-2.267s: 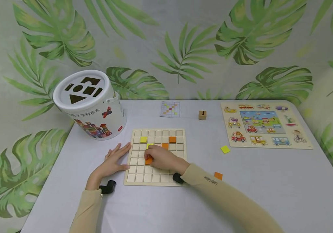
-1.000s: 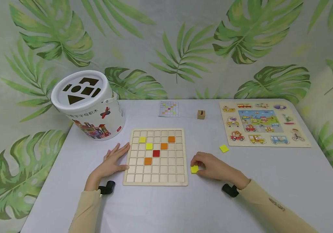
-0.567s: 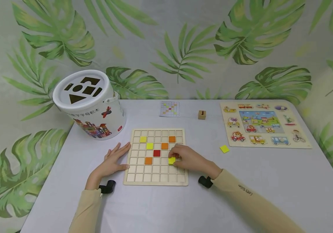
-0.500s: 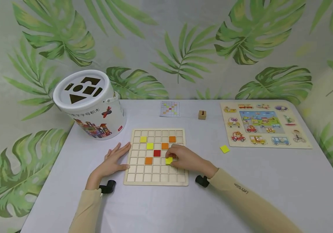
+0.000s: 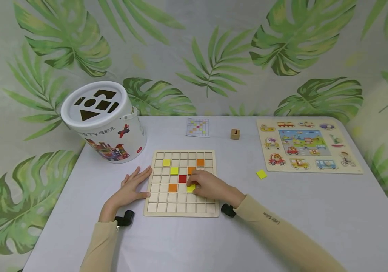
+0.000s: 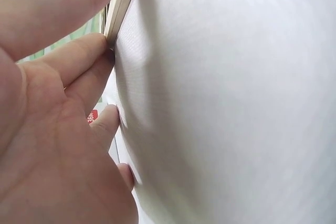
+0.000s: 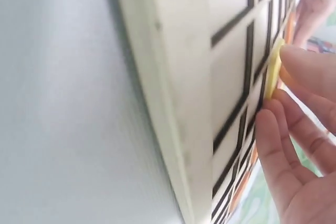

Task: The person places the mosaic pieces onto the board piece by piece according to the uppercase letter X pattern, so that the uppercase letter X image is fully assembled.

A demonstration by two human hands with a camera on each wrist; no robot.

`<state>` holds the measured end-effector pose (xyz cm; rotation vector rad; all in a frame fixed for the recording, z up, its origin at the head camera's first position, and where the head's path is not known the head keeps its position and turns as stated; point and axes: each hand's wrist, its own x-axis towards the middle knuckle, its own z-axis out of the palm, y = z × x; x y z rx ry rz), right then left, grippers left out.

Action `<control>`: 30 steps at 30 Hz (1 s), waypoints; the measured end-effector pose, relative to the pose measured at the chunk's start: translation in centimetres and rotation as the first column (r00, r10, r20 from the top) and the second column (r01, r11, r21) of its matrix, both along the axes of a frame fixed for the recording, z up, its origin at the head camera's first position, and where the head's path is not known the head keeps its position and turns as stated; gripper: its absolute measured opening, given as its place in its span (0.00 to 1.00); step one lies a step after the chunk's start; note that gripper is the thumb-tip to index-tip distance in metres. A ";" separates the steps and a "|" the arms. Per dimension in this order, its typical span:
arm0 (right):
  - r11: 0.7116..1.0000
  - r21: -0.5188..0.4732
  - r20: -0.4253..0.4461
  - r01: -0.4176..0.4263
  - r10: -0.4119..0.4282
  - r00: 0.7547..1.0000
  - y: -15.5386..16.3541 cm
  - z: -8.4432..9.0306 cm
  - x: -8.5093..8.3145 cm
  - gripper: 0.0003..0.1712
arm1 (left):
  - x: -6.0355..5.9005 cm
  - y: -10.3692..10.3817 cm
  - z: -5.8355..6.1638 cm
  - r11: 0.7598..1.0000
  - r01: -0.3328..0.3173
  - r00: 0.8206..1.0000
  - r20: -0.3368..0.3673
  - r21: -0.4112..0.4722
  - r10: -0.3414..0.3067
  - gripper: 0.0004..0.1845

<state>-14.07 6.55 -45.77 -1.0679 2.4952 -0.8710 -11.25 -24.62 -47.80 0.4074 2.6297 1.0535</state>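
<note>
Yellow tile (image 5: pixel 191 187) leftward beside red tile (image 5: pixel 182 179)

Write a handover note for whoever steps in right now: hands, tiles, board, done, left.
Left hand: flat on the table, fingertips against the grid board edge.
Right hand: pinches a yellow tile over a cell just below and right of the red tile.
Done: two yellow, three orange and the red tile sit in cells.
Left: seat the held tile; one loose yellow tile lies on the table by the vehicle puzzle. Pattern card lies behind the board.
</note>
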 end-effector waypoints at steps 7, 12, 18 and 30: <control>0.993 -0.070 0.102 0.092 -0.085 0.991 3.8 0.8 0.3 0.14 | -0.1 0.1 -0.2 1.000 0.015 1.000 -0.011 0.009 -0.015 0.45; 0.986 -0.068 0.113 0.150 -0.142 0.983 9.4 1.2 1.1 0.13 | -0.1 0.0 -0.2 1.000 0.009 1.000 -0.010 0.000 -0.009 0.44; 0.984 -0.020 0.124 0.176 -0.172 0.977 15.4 0.7 2.7 0.13 | 0.0 -0.1 0.0 1.000 0.005 1.000 -0.002 0.000 -0.005 0.44; 0.989 0.065 0.045 0.132 -0.135 0.990 16.4 -0.6 4.8 0.15 | 0.1 0.2 0.3 1.000 0.009 1.000 -0.010 0.005 -0.009 0.44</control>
